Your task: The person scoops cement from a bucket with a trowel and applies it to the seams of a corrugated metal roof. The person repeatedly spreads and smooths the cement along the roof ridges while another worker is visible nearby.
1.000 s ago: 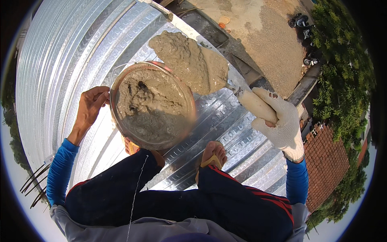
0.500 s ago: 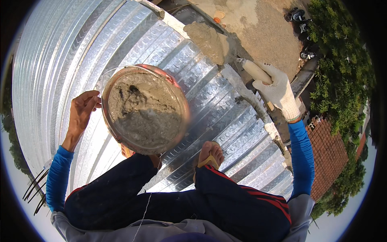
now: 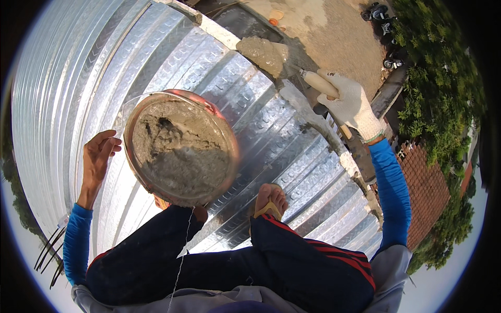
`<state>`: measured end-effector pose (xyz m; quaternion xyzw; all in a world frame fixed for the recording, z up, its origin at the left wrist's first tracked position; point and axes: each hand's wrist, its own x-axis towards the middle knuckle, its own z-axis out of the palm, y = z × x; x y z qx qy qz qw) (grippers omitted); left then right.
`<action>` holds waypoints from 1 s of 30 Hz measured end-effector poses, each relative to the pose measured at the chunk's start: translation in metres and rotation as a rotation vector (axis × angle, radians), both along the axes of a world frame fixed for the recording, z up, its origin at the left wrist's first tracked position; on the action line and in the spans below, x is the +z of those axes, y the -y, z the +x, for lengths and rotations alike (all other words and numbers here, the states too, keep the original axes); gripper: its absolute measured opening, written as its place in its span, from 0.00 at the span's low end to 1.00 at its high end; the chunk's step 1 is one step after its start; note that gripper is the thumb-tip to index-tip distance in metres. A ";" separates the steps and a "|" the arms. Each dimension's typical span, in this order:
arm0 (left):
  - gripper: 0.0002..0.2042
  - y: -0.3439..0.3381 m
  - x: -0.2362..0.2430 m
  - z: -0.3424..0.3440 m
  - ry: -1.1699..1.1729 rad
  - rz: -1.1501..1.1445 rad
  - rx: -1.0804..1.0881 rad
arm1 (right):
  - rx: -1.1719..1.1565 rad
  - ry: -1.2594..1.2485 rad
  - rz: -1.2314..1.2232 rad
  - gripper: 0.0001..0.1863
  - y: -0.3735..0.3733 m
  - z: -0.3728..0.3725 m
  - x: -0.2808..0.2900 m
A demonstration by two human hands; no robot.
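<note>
My right hand (image 3: 348,101), in a white knit glove, grips the pale handle of a trowel (image 3: 316,83). Its blade points to the upper left, beside a heap of wet grey mortar (image 3: 262,56) at the wall's edge. Whether some of the mortar lies on the blade, I cannot tell. A reddish bucket (image 3: 231,128) full of grey mortar (image 3: 180,151) stands in front of my left foot, its thin wire handle (image 3: 136,98) lying at the rim. My bare left hand (image 3: 99,156) hovers just left of the bucket, fingers loosely bent and holding nothing.
Ribbed shiny metal sheeting (image 3: 255,130) spreads under my sandalled feet (image 3: 270,201). A rough mortar-topped wall edge (image 3: 313,122) runs along its right side, with a drop to the ground (image 3: 334,31) beyond. Motorcycles (image 3: 383,21), trees (image 3: 433,83) and a tiled roof (image 3: 425,193) lie below right.
My right hand and the trowel have shifted slightly up and left in the picture. My left hand sits a little lower and left, still beside the bucket.
</note>
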<state>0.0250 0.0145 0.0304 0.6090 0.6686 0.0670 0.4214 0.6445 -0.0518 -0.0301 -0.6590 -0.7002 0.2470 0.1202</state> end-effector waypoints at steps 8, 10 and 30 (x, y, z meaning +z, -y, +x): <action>0.25 -0.003 -0.004 -0.003 0.023 -0.015 0.004 | 0.165 0.328 0.070 0.29 0.011 -0.025 0.002; 0.25 -0.003 -0.006 -0.002 0.023 -0.017 0.001 | 0.212 0.396 0.041 0.27 0.016 -0.034 0.007; 0.21 -0.005 -0.013 0.002 0.049 -0.024 0.038 | 0.176 0.544 -0.062 0.22 0.089 -0.104 0.023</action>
